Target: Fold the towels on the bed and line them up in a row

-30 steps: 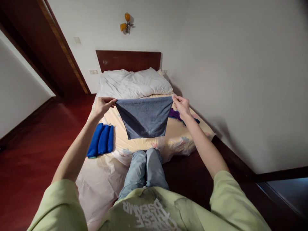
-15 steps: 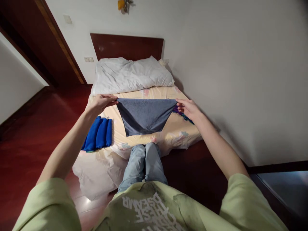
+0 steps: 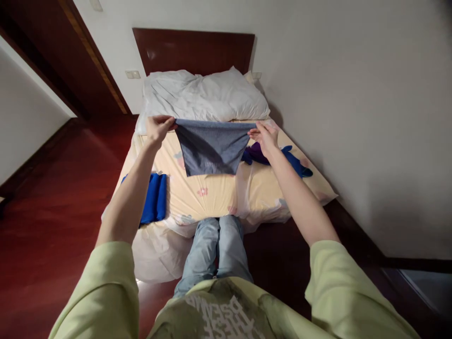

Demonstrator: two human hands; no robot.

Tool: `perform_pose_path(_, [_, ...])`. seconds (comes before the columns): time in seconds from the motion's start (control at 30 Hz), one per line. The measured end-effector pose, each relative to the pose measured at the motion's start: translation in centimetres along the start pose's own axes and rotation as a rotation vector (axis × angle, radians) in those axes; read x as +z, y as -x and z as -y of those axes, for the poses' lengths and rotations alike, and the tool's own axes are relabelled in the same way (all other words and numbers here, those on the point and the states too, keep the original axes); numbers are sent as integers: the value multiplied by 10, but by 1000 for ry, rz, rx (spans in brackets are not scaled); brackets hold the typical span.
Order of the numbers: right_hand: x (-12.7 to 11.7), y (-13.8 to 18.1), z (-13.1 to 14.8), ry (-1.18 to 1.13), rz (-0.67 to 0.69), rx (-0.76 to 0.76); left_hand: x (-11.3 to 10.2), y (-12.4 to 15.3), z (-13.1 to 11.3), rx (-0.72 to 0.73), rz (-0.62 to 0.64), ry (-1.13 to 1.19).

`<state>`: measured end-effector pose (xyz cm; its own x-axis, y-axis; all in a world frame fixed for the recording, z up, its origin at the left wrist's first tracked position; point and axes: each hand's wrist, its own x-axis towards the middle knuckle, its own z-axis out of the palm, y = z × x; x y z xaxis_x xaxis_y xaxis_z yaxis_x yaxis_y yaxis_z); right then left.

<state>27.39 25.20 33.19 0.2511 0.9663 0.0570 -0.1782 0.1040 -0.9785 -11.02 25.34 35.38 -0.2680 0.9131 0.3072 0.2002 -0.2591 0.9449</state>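
Observation:
A grey-blue towel (image 3: pixel 213 146) hangs stretched between my two hands above the bed, its top edge nearly level and small lettering near its lower edge. My left hand (image 3: pixel 160 128) pinches the upper left corner. At the upper right corner, my right hand (image 3: pixel 264 136) is closed on the cloth between thumb and fingers. Below my left forearm lie several rolled or folded blue cloths (image 3: pixel 155 197), partly hidden by the arm. Behind my right hand and forearm, a loose pile of purple and blue cloths (image 3: pixel 294 160) rests on the sheet.
The bed (image 3: pixel 203 202) has a pale yellow flowered sheet, with a white quilt (image 3: pixel 205 96) bunched against the dark wooden headboard (image 3: pixel 194 52). A white wall (image 3: pixel 353 117) stands to the right. Dark red flooring (image 3: pixel 63 197) runs along the left, near a brown door (image 3: pixel 56 52).
Both hands have lifted the towel farther away and brought its corners slightly closer together. Lettering now shows near its lower edge. The view has tilted downward, and more of the purple and blue pile shows.

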Motion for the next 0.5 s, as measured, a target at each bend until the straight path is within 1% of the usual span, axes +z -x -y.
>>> perform_pose_path(0.07, [-1, -7, 2, 7, 35, -131, -3, -4, -3, 134, -38, -16])
perform_pose_path(0.13, [-10, -4, -5, 35, 70, -216, -12, 8, 4, 222, -78, -54])
perform_pose_path(0.2, [-26, 12, -27, 77, 100, -230, -22, 37, 24, 242, -107, -121])
perform_pose_path(0.23, [-35, 24, -44, 104, 118, -212, -27, 58, 41, 226, -101, -166])
perform_pose_path(0.27, [-45, 38, -66, 138, 138, -178, -30, 82, 61, 185, -90, -215])
perform_pose_path(0.33, [-62, 73, -117, 231, 165, -54, -33, 135, 112, 33, -49, -328])
perform_pose_path(0.43, [-78, 126, -192, 411, 172, 261, -25, 210, 191, -275, 84, -499])
perform_pose_path(0.5, [-82, 154, -229, 451, 168, 340, -17, 246, 231, -476, 169, -548])
